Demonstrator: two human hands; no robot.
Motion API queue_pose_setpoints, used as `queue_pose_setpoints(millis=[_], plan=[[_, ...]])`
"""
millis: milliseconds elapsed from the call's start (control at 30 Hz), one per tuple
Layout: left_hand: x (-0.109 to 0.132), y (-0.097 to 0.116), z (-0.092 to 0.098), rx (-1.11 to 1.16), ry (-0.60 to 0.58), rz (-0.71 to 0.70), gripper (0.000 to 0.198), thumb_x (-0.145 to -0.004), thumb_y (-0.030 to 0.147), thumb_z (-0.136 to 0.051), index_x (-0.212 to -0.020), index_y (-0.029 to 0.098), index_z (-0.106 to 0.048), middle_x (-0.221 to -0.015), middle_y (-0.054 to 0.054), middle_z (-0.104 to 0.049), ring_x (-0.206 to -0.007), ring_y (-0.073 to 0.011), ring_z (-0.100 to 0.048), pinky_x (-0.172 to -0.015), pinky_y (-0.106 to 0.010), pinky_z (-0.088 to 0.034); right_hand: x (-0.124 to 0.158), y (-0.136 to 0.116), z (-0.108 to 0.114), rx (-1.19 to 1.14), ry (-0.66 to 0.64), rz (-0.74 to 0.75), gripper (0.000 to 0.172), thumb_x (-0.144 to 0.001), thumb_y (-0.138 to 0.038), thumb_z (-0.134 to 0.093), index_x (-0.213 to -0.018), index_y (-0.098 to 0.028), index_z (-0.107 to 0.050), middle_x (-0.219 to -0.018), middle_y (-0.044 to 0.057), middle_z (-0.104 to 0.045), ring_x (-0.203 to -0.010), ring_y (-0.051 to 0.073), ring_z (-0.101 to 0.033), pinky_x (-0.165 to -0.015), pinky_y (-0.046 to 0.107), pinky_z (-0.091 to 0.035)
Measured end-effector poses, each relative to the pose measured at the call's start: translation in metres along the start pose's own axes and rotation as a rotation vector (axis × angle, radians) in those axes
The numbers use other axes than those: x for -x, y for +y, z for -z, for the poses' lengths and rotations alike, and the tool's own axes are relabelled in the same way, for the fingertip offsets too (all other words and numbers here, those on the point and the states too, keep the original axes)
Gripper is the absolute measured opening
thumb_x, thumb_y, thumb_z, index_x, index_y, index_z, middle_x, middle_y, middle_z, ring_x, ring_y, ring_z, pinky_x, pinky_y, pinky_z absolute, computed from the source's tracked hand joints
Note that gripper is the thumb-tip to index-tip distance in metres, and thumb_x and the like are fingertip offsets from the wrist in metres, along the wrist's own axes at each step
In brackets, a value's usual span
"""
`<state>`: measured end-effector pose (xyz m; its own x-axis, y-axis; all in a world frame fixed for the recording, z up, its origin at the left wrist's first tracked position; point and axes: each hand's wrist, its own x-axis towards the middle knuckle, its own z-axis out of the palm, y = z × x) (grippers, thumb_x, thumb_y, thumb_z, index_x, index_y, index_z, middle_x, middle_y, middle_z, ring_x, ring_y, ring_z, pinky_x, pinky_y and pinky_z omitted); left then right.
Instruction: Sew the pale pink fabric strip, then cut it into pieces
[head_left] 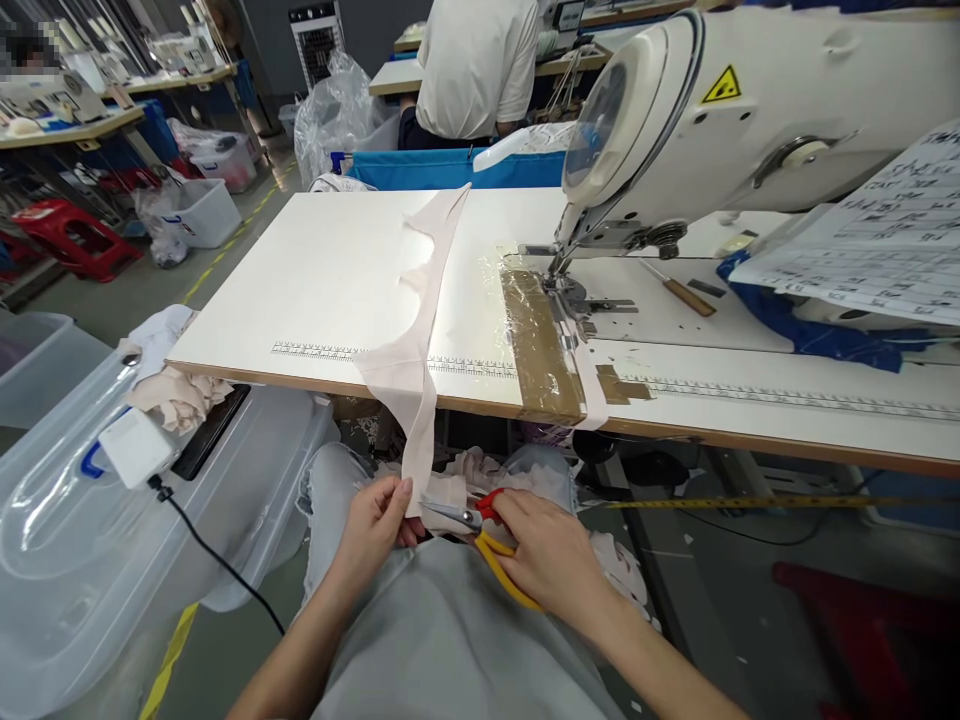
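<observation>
A long pale pink fabric piece (409, 355) lies across the white sewing table and hangs over its front edge into my lap. My left hand (379, 520) pinches the hanging end between thumb and fingers. In my right hand (547, 550) are scissors (491, 548) with red and yellow handles. Their blades point left, beside the fabric end near my left fingers; whether they touch the cloth I cannot tell. More pale fabric (480, 470) is bunched on my lap, partly hidden behind my hands.
A white sewing machine (712, 110) stands on the table (337, 270) at right. A wooden-handled tool (686, 295) and handwritten paper (870, 230) are near it. At left, a plastic bin (67, 560) holds a white charger (139, 445) and cloth. A co-worker (476, 70) sits beyond.
</observation>
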<state>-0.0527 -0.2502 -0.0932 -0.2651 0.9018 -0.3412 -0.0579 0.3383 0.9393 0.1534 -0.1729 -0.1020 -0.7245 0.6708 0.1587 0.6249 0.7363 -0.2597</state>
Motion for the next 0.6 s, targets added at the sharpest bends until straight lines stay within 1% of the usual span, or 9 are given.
queue_pose_setpoints(millis=[100, 167, 300, 433, 500, 533, 600], plan=[[0.0009, 0.0021, -0.0007, -0.002, -0.005, 0.0, 0.054, -0.079, 0.069, -0.053, -0.064, 0.017, -0.053, -0.052, -0.001, -0.062, -0.042, -0.0102, -0.054, -0.045, -0.02, -0.042, -0.0009, 0.0002, -0.0025, 0.018, 0.054, 0.046, 0.005, -0.081, -0.024, -0.054, -0.078, -0.021, -0.052, -0.072, 0.002, -0.062, -0.067, 0.02, -0.059, -0.06, 0.029, -0.036], [0.0011, 0.0033, -0.0005, 0.013, -0.019, 0.008, 0.054, -0.079, 0.069, -0.053, -0.063, 0.017, -0.053, -0.052, -0.002, -0.063, -0.041, -0.0103, -0.054, -0.045, -0.02, -0.042, -0.0012, -0.0003, -0.0032, 0.016, 0.073, 0.071, 0.003, -0.081, -0.022, -0.053, -0.078, -0.021, -0.053, -0.072, 0.002, -0.062, -0.067, 0.019, -0.059, -0.06, 0.029, -0.036], [0.0006, 0.0029, 0.0011, 0.049, -0.051, 0.035, 0.055, -0.079, 0.068, -0.053, -0.063, 0.016, -0.054, -0.052, -0.003, -0.064, -0.039, -0.0103, -0.054, -0.043, -0.02, -0.042, 0.0003, -0.0004, -0.004, 0.031, 0.082, 0.102, 0.005, -0.082, -0.02, -0.051, -0.076, -0.021, -0.052, -0.07, 0.002, -0.06, -0.066, 0.019, -0.058, -0.059, 0.028, -0.036], [-0.0001, 0.001, 0.0003, 0.096, -0.059, 0.081, 0.055, -0.077, 0.069, -0.055, -0.061, 0.017, -0.052, -0.05, -0.004, -0.064, -0.037, -0.0104, -0.053, -0.039, -0.02, -0.039, 0.0041, 0.0012, -0.0061, 0.076, 0.136, 0.122, 0.012, -0.082, -0.015, -0.043, -0.075, -0.021, -0.051, -0.069, 0.003, -0.059, -0.064, 0.019, -0.057, -0.057, 0.028, -0.035], [-0.001, 0.0015, -0.0017, 0.119, -0.048, 0.093, 0.055, -0.075, 0.069, -0.056, -0.061, 0.017, -0.052, -0.051, -0.004, -0.064, -0.038, -0.0109, -0.054, -0.04, -0.02, -0.041, 0.0055, 0.0021, -0.0069, 0.024, 0.122, 0.079, 0.013, -0.083, -0.017, -0.043, -0.073, -0.021, -0.05, -0.067, 0.002, -0.06, -0.06, 0.018, -0.056, -0.053, 0.027, -0.034], [-0.0018, 0.002, -0.0025, 0.127, -0.034, 0.093, 0.054, -0.074, 0.069, -0.058, -0.061, 0.017, -0.052, -0.052, -0.004, -0.065, -0.04, -0.0116, -0.056, -0.042, -0.021, -0.043, 0.0059, 0.0027, -0.0071, -0.035, 0.091, 0.035, 0.015, -0.084, -0.022, -0.044, -0.07, -0.022, -0.048, -0.064, 0.001, -0.058, -0.057, 0.017, -0.055, -0.051, 0.026, -0.034], [-0.004, 0.002, -0.0022, 0.138, 0.016, 0.084, 0.053, -0.07, 0.068, -0.062, -0.065, 0.017, -0.054, -0.058, -0.005, -0.067, -0.046, -0.0139, -0.061, -0.048, -0.023, -0.048, 0.0062, 0.0044, -0.0069, -0.174, 0.022, -0.088, 0.026, -0.087, -0.035, -0.048, -0.065, -0.023, -0.041, -0.057, -0.002, -0.053, -0.05, 0.015, -0.05, -0.046, 0.024, -0.032]])
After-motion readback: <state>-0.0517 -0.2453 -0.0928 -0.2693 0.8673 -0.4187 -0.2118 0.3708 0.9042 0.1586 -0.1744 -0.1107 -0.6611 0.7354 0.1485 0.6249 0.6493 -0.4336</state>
